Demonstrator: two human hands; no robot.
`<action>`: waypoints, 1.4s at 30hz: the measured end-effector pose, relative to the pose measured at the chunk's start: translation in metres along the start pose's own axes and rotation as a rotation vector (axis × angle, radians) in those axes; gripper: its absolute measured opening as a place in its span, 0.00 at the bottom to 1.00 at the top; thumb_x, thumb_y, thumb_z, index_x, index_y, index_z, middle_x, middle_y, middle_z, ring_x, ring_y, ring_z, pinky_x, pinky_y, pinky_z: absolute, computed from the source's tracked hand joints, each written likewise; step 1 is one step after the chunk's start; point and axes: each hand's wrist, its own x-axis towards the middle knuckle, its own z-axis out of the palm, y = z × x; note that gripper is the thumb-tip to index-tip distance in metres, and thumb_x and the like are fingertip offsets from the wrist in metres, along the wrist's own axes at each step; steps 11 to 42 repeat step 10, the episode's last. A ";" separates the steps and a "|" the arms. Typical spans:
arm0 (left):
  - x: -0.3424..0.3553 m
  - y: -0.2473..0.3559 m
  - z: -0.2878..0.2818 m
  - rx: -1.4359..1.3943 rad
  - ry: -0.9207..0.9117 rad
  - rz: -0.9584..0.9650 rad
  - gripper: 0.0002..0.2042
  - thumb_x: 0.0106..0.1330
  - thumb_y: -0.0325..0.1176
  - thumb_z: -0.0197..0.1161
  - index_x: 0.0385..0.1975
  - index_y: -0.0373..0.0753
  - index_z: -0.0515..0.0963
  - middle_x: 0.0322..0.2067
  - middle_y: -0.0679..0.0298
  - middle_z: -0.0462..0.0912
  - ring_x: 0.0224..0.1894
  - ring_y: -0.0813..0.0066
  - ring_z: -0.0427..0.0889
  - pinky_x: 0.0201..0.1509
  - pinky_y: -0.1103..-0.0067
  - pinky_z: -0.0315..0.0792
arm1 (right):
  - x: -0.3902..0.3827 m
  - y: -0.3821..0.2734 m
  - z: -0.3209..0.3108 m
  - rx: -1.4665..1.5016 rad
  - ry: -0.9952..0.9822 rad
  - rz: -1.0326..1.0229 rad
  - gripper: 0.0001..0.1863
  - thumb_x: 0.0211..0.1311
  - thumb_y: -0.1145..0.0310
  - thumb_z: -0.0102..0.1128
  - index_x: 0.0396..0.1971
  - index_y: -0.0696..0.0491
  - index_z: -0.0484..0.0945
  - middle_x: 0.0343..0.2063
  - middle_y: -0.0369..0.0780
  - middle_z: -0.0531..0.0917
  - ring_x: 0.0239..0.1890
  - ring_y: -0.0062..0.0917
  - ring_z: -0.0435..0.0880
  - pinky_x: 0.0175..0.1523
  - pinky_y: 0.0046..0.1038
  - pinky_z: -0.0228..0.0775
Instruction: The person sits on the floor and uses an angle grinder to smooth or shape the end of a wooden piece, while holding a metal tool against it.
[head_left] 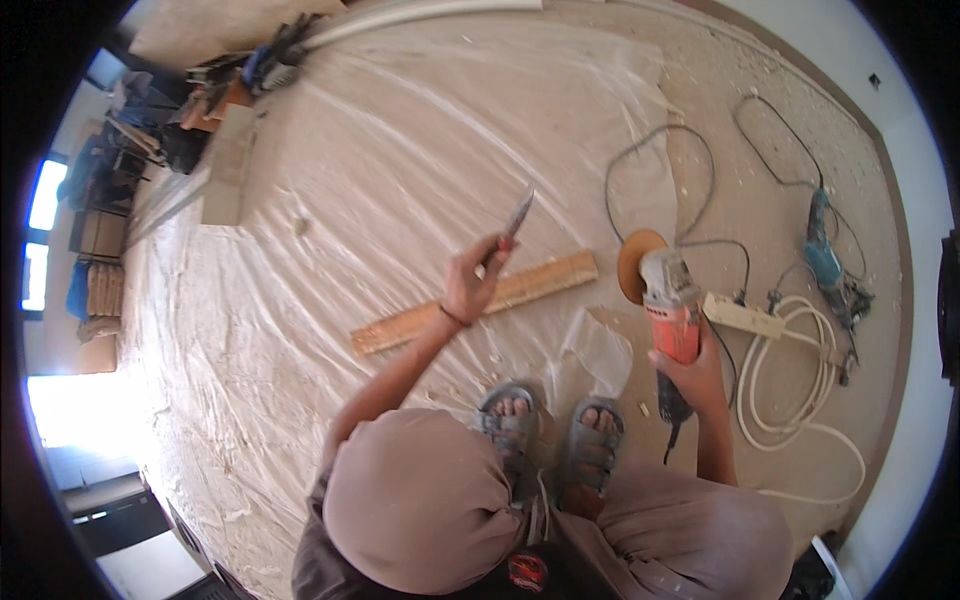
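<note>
My left hand [472, 285] is closed around the red handle of a pointed blade [520, 216], its tip aimed up and away from me. I cannot make out the blade's exact kind. Behind that hand, a long wooden plank [545, 283] lies slantwise on the plastic sheet. My right hand [697, 378] grips a red and black angle grinder [674, 330] by its body. The grinder is held upright, its orange-brown disc [640, 266] at the top left, apart from the blade. Whether the disc is spinning cannot be told.
Creased plastic sheeting [400, 150] covers much of the floor. To my right lie a white power strip [742, 315], a coiled pale cable [828, 385] and a teal corded power tool [823, 240]. My sandalled feet [508, 420] are close below the plank. Piled goods [170, 130] stand far left.
</note>
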 end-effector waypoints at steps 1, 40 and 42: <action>-0.004 0.015 -0.001 -0.022 -0.008 -0.052 0.11 0.76 0.30 0.56 0.52 0.31 0.79 0.46 0.57 0.88 0.48 0.73 0.85 0.50 0.75 0.79 | -0.001 -0.002 -0.001 0.023 -0.008 0.004 0.43 0.46 0.65 0.77 0.63 0.59 0.68 0.54 0.46 0.80 0.55 0.31 0.81 0.61 0.34 0.71; -0.032 0.063 -0.001 -0.315 0.091 0.007 0.16 0.76 0.33 0.58 0.57 0.30 0.76 0.48 0.56 0.87 0.48 0.72 0.86 0.51 0.76 0.80 | -0.005 -0.023 0.011 0.253 -0.140 -0.049 0.42 0.48 0.66 0.74 0.65 0.57 0.67 0.55 0.43 0.79 0.56 0.28 0.79 0.62 0.32 0.69; -0.032 0.063 -0.001 -0.315 0.091 0.007 0.16 0.76 0.33 0.58 0.57 0.30 0.76 0.48 0.56 0.87 0.48 0.72 0.86 0.51 0.76 0.80 | -0.005 -0.023 0.011 0.253 -0.140 -0.049 0.42 0.48 0.66 0.74 0.65 0.57 0.67 0.55 0.43 0.79 0.56 0.28 0.79 0.62 0.32 0.69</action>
